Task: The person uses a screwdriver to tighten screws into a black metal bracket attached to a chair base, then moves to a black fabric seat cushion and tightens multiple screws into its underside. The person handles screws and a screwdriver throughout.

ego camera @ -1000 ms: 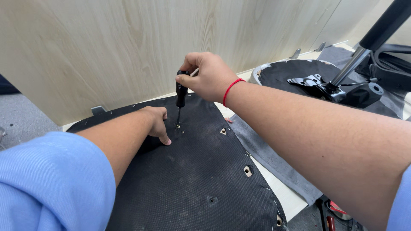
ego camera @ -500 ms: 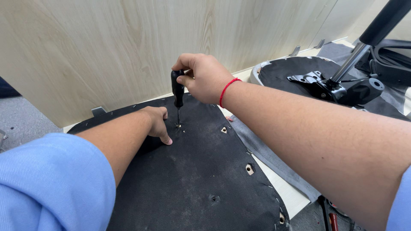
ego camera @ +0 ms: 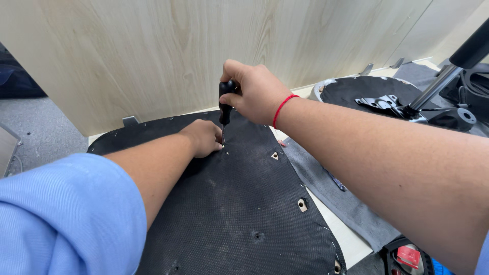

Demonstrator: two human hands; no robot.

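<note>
A black fabric-covered chair seat panel (ego camera: 239, 203) lies flat in front of me, underside up, with several small holes in it. My right hand (ego camera: 254, 91) grips the black handle of a screwdriver (ego camera: 224, 104), held upright with its tip on the panel near the far edge. My left hand (ego camera: 202, 137) rests on the panel right beside the tip, fingers curled at the shaft. A red band circles my right wrist.
A light wooden panel (ego camera: 168, 51) stands along the far side. To the right lie grey fabric (ego camera: 346, 198), another black seat part (ego camera: 367, 91) with a metal bracket and a chair gas-lift column (ego camera: 438, 86). A small red item (ego camera: 410, 254) sits at the lower right.
My right hand has turned on the screwdriver handle while the tool stays upright at the same spot. My left hand stays by the tip.
</note>
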